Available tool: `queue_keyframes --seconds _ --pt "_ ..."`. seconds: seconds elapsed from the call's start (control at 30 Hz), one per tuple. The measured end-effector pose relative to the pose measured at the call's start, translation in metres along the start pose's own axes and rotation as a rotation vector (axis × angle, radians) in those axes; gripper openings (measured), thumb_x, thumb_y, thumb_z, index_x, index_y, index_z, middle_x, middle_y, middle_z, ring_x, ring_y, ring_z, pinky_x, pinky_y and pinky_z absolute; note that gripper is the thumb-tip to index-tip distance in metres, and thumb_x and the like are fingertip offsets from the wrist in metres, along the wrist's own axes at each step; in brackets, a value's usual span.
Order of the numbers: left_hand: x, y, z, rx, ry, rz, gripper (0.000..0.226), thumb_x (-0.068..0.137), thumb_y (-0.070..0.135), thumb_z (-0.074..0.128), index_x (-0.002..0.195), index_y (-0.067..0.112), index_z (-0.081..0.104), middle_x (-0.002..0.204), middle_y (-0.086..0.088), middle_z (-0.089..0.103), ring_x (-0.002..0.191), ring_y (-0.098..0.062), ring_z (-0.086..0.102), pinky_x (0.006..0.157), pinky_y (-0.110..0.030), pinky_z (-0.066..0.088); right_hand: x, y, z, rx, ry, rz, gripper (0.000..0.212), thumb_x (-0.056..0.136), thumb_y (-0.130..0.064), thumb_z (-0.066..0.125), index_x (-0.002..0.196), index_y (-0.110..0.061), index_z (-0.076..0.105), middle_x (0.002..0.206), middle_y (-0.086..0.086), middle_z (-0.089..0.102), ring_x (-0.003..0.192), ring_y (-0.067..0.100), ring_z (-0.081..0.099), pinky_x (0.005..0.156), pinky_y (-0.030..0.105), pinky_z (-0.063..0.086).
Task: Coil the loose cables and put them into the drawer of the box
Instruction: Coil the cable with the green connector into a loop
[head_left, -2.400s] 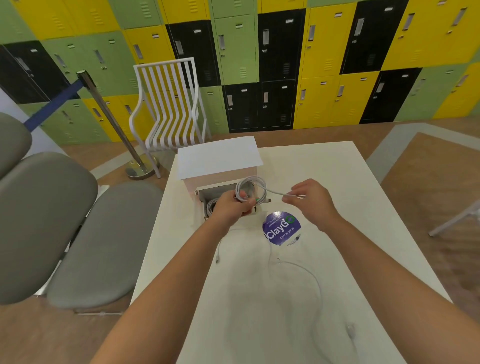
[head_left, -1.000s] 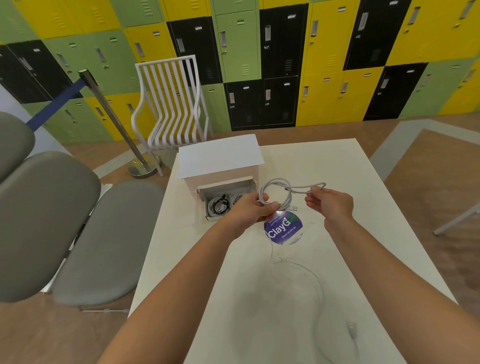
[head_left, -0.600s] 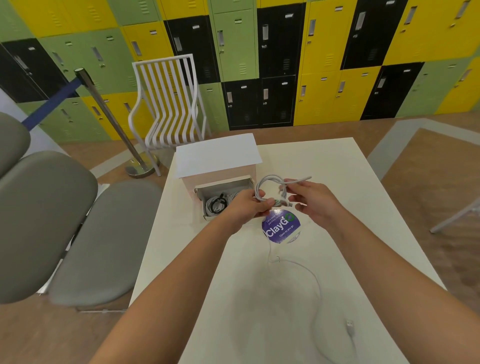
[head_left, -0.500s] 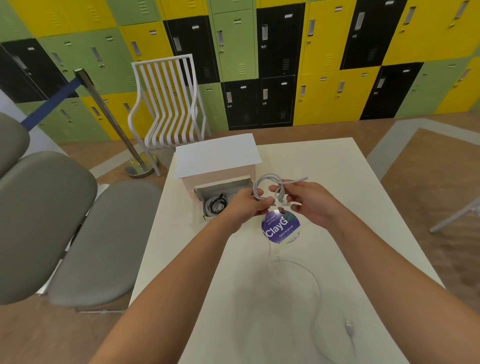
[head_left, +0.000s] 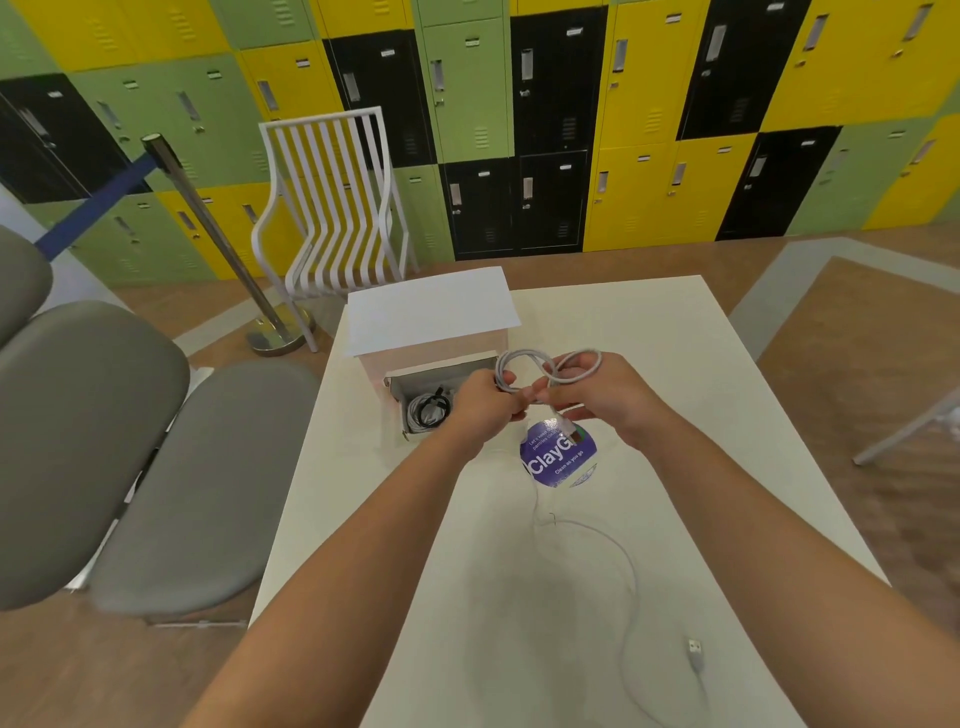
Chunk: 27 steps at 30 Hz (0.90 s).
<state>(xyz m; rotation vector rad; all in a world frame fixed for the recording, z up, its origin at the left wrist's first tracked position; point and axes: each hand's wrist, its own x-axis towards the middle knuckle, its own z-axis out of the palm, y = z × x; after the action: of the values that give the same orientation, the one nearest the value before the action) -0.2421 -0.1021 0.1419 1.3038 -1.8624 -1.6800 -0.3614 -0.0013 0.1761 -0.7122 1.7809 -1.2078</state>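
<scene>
A grey-white cable (head_left: 524, 358), wound into loops, is held in the air between both hands just in front of the white box (head_left: 431, 317). My left hand (head_left: 483, 402) pinches the coil's left side. My right hand (head_left: 602, 395) grips the right loop, and the cable's plug end (head_left: 563, 423) hangs below it. The box's drawer (head_left: 400, 400) stands open toward me with coiled black and white cables (head_left: 428, 410) inside. A second thin white cable (head_left: 626, 561) lies loose on the white table (head_left: 675, 364), its USB plug (head_left: 695, 652) near the front.
A round purple sticker (head_left: 558, 457) lies on the table below my hands. Grey padded seats (head_left: 156, 467) stand left of the table. A white slatted chair (head_left: 332, 208) and a barrier post (head_left: 228, 254) stand behind, before coloured lockers.
The straight tail of the cable has been wound in: my right hand came from out at the right toward my left hand, forming a second loop beside the coil.
</scene>
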Motion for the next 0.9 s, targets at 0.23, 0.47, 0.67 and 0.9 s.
queue_keyframes --seconds 0.23,0.47,0.67,0.9 --pt "0.000 0.004 -0.002 -0.058 0.098 -0.041 0.012 0.089 0.010 0.069 0.091 0.003 0.059 0.072 -0.005 0.057 0.055 -0.012 0.053 0.067 -0.031 0.048 -0.003 0.010 0.009 -0.041 0.065 0.070 0.068 0.069 0.003 0.083 0.126 -0.015 0.050 0.115 0.006 0.053 0.070 0.011 0.060 0.050 0.019 0.050" --pt "0.001 0.011 -0.004 -0.151 0.209 -0.091 0.028 0.091 0.009 0.066 0.072 0.017 0.046 0.063 -0.003 0.051 0.054 -0.011 0.048 0.044 -0.015 0.041 -0.006 0.040 0.006 -0.092 -0.050 0.125 0.044 0.074 0.013 0.074 0.114 -0.003 0.065 0.073 0.004 0.066 0.062 0.016 0.063 0.055 0.024 0.052" --pt "0.003 0.015 -0.003 -0.266 0.191 -0.166 0.021 0.091 0.012 0.066 0.084 0.013 0.047 0.066 -0.003 0.052 0.054 -0.011 0.049 0.050 -0.017 0.041 -0.002 0.042 0.011 -0.372 -0.073 0.115 0.034 0.078 0.010 0.063 0.093 -0.019 0.070 0.075 -0.002 0.059 0.072 0.020 0.059 0.062 0.028 0.053" --pt "0.001 0.011 -0.005 -0.267 0.032 -0.143 0.013 0.087 0.008 0.071 0.087 0.007 0.058 0.072 -0.007 0.061 0.064 -0.016 0.058 0.068 -0.027 0.051 -0.001 0.035 0.020 -0.229 -0.131 0.112 0.040 0.084 0.007 0.050 0.113 -0.019 0.060 0.088 -0.003 0.061 0.076 0.012 0.056 0.062 0.022 0.045"
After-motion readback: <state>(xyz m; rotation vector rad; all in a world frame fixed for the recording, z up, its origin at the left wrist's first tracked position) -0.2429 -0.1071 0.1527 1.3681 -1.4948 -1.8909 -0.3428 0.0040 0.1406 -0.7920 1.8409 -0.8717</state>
